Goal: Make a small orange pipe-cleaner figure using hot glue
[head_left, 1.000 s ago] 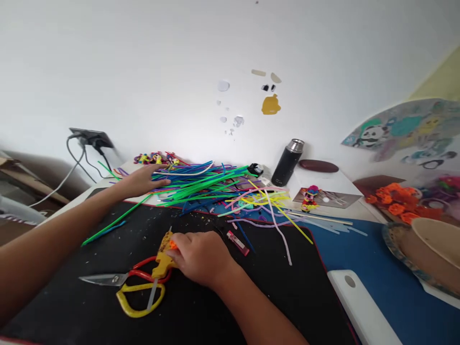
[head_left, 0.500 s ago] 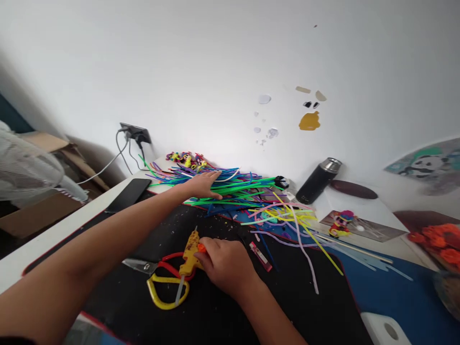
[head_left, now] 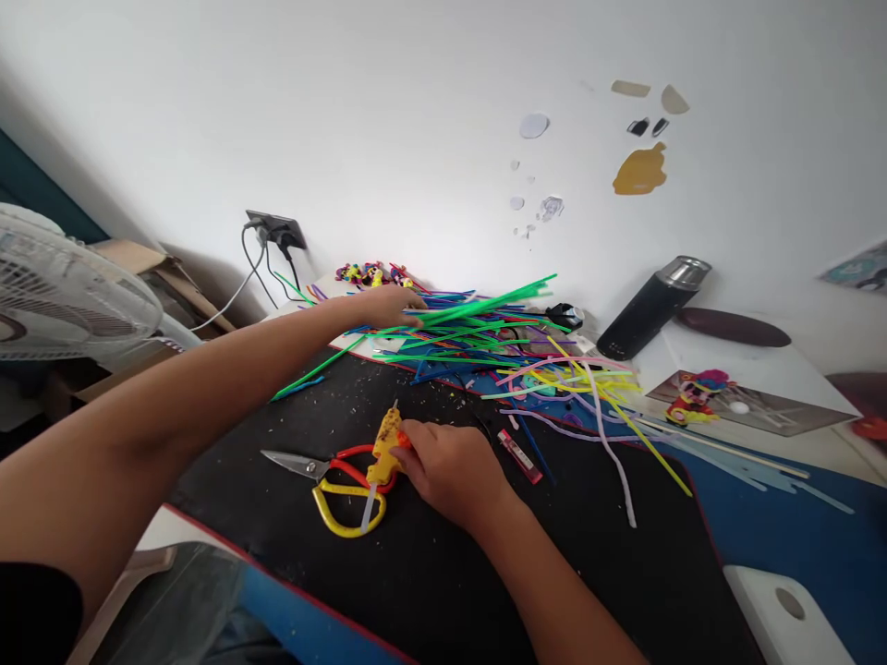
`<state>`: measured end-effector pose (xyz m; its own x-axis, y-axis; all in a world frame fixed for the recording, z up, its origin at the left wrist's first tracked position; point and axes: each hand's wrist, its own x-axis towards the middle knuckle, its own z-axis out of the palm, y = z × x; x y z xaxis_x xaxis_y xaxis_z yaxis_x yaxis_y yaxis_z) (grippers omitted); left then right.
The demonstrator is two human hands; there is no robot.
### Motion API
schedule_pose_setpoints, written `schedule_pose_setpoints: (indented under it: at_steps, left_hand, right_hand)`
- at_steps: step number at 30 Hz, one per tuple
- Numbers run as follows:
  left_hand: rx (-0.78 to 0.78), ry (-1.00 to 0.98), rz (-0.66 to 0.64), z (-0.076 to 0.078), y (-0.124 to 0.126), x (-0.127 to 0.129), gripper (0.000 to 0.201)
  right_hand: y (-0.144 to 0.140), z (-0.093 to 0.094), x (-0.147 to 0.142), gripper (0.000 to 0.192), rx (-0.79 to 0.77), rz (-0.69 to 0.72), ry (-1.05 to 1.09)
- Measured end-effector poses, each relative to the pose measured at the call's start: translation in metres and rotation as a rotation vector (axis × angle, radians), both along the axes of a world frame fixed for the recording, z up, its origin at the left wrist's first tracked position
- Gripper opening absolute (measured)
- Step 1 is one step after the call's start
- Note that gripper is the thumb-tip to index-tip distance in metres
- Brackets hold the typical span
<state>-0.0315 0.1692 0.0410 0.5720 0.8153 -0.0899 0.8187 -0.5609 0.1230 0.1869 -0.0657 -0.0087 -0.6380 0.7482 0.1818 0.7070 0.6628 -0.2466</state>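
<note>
on the black mat [head_left: 443, 591]: one glue gun [head_left: 385, 446], one scissors [head_left: 333, 473], two hands.

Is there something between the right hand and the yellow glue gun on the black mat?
No, nothing visible does. The right hand already touches the yellow glue gun, which lies across the scissors. The left hand is far away, on the green sticks.

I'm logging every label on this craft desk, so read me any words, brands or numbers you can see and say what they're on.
No text can be read anywhere in this view.
Yellow glue gun under the right hand: no legible marking.
Black flask: no visible brand.
Small red pack: any print is too small to read.
Picture card under the colourful figure: blurred, unreadable.
Stickers on the wall: shapes only.
</note>
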Motion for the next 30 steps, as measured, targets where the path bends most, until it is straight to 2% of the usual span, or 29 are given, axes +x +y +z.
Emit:
schedule_pose_setpoints:
  at_steps: [2, 4, 7, 10, 13, 15, 17, 21, 25, 30]
  left_hand:
    - [0.007, 0.012, -0.012, 0.001, -0.006, -0.006, 0.063]
    - [0.061, -0.021, 0.028, 0.006, -0.011, -0.013, 0.063]
    - [0.102, -0.032, 0.152, 0.017, -0.023, -0.031, 0.051]
    - [0.042, 0.104, 0.281, 0.021, -0.042, -0.061, 0.046]
    - [-0.128, 0.255, 0.350, 0.012, -0.063, -0.094, 0.045]
    - [-0.159, 0.259, 0.383, 0.002, -0.076, -0.110, 0.047]
    - [-0.180, 0.255, 0.410, -0.007, -0.086, -0.117, 0.047]
    - [-0.212, 0.209, 0.445, -0.020, -0.099, -0.119, 0.032]
    - [-0.212, 0.162, 0.473, -0.023, -0.102, -0.124, 0.026]
    - [-0.126, 0.171, 0.560, -0.014, -0.105, -0.143, 0.032]
  right_hand:
    - [0.000, 0.000, 0.000, 0.032, 0.000, 0.005, -0.005]
    - [0.000, 0.001, 0.000, 0.032, 0.000, 0.007, -0.004]
    - [0.000, 0.002, 0.000, 0.031, 0.001, -0.006, 0.008]
    - [0.000, 0.003, 0.000, 0.030, -0.008, -0.014, 0.017]
    - [0.000, 0.004, -0.001, 0.031, -0.032, -0.004, 0.014]
    - [-0.001, 0.004, -0.002, 0.032, -0.037, 0.001, 0.014]
    - [-0.001, 0.003, -0.003, 0.033, -0.031, 0.001, 0.014]
    - [-0.001, 0.001, -0.003, 0.031, -0.017, -0.015, 0.016]
    - [0.000, -0.002, -0.003, 0.029, -0.005, -0.022, 0.037]
    - [-0.001, -0.001, -0.004, 0.030, -0.006, -0.011, 0.038]
